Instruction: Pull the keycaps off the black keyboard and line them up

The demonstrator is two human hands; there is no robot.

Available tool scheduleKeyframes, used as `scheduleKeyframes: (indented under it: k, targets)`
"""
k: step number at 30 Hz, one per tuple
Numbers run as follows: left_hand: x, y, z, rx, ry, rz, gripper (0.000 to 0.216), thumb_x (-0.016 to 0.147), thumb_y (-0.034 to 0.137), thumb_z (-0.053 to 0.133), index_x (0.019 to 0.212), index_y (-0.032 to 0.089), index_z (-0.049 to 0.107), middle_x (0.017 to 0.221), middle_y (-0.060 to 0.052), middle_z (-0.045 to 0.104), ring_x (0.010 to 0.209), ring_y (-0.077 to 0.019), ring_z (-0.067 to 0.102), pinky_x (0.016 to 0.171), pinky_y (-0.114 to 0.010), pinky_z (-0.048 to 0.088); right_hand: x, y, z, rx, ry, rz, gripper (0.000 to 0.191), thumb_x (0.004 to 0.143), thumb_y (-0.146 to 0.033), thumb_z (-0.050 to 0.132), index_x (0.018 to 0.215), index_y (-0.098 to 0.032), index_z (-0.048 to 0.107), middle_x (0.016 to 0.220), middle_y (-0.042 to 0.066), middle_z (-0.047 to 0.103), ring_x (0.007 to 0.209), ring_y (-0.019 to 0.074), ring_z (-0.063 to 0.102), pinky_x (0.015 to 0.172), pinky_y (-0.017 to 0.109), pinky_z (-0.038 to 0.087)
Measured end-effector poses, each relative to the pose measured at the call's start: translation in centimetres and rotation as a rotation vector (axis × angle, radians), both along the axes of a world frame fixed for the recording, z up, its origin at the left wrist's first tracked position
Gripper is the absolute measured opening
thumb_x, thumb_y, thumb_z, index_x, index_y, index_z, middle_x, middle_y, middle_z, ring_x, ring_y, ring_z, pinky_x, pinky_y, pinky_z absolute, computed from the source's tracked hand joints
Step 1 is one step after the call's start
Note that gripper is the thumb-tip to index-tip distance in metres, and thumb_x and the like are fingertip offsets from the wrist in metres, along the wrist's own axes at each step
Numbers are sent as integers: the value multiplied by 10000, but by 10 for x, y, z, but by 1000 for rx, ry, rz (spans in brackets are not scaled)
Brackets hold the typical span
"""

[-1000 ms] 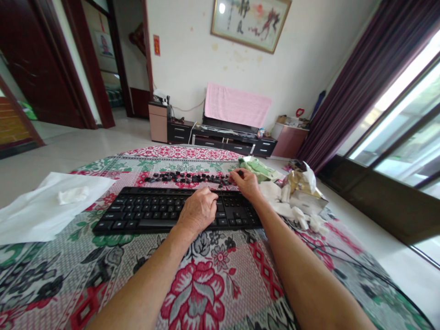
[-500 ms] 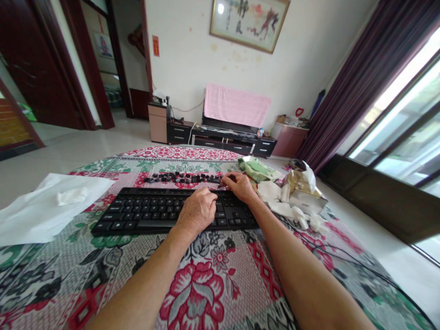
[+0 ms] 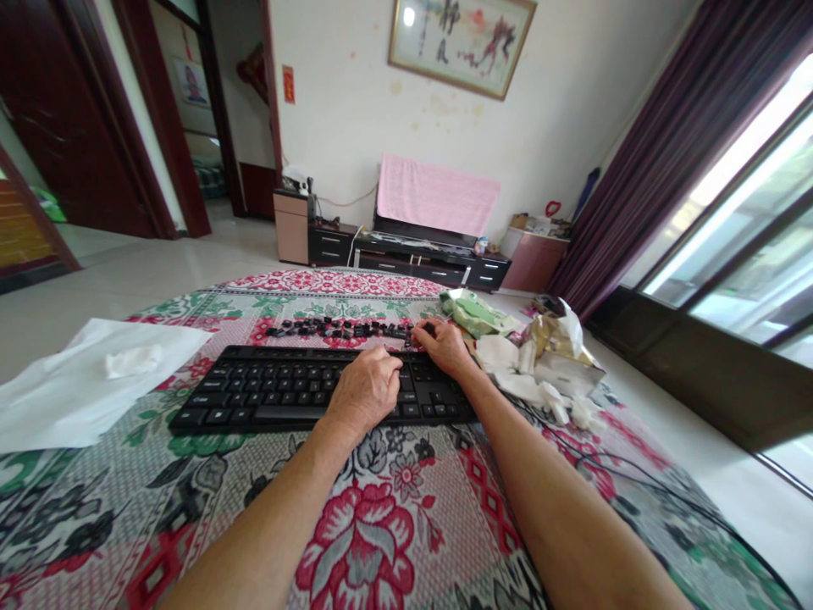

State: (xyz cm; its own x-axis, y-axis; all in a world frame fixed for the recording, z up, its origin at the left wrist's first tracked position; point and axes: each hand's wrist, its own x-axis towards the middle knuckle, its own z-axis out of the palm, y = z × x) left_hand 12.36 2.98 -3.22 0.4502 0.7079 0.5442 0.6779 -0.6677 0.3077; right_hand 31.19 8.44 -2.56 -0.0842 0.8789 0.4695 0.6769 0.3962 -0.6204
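Observation:
A black keyboard [image 3: 273, 413] lies across the patterned tablecloth, with keys seated over its left and middle parts. My left hand [image 3: 367, 385] rests on it right of centre, fingers curled in; whatever they may hold is hidden. Behind the keyboard runs a row of loose black keycaps [image 3: 336, 328]. At the right end of that row, just past the keyboard's back edge, is my right hand [image 3: 445, 346]. Its thumb and forefinger are pinched together, with a small black piece at them that looks like a keycap. My right hand and forearm hide part of the keyboard's right end.
White paper [image 3: 57, 398] with a crumpled tissue [image 3: 132, 363] on it lies at left. To the right are a green bag [image 3: 476, 313], crumpled white tissues [image 3: 555, 402] and a gold tissue pack [image 3: 546, 339]. A black cable [image 3: 628, 474] trails over the right side of the table.
My right hand has shifted very slightly to the right along the keycap row. My left hand and the keyboard stay in place.

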Motion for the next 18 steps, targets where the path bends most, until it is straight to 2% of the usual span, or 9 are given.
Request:
scheduleKeyframes:
  k: [9, 18]
  targets:
    - [0, 0, 1, -10, 4, 5, 227, 821, 172, 443, 856, 186, 666, 830, -48, 600, 835, -172, 566, 783, -288, 467, 2, 3, -1, 16, -70, -63, 305, 810, -416, 469, 704, -171, 616, 671, 21, 618, 625, 134, 550, 608, 229, 439]
    - [0, 0, 0, 11, 2, 0, 221, 815, 162, 447, 851, 183, 664, 827, -47, 599, 818, -172, 565, 776, -292, 470, -1, 1, 1, 8, -20, -95, 259, 787, -388, 506, 702, -169, 615, 665, 15, 634, 601, 132, 562, 594, 232, 437]
